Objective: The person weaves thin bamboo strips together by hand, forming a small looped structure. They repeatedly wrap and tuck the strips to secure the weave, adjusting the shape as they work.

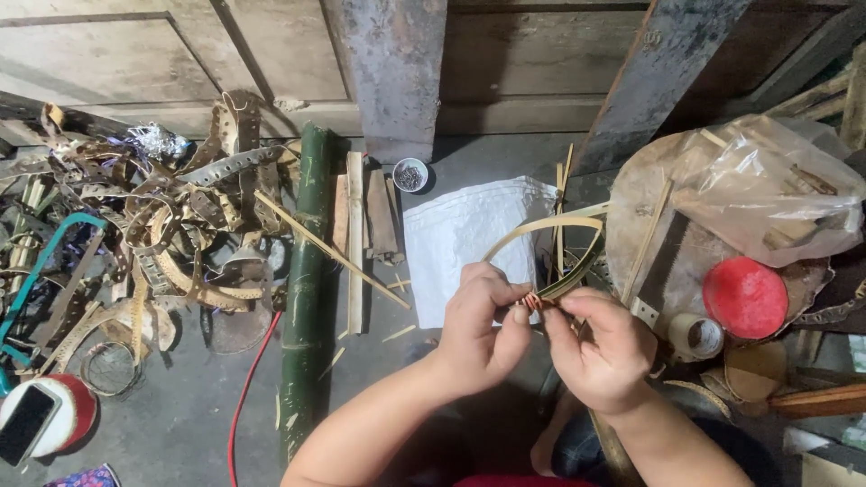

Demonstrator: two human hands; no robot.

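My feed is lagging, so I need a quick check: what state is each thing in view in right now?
Left hand: grip closed on the bamboo strip hoop.
Right hand: pinching the hoop's wrapped joint.
Bamboo strip hoop: bent into a loop, ends bound with reddish wrap.
Green bamboo pole: lying flat on the floor.
White sack: spread flat.
Small metal dish: open, small dark pieces inside.
Red lid: lying flat.
Tape roll: on its side.
Phone: screen dark.

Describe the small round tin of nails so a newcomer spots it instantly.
Start at the thick green bamboo pole lying on the grey concrete floor. Just right of its far end, past the flat wooden slats, sits the small round metal tin of dark nails. It is the only open white-rimmed container there, above the white woven sack.
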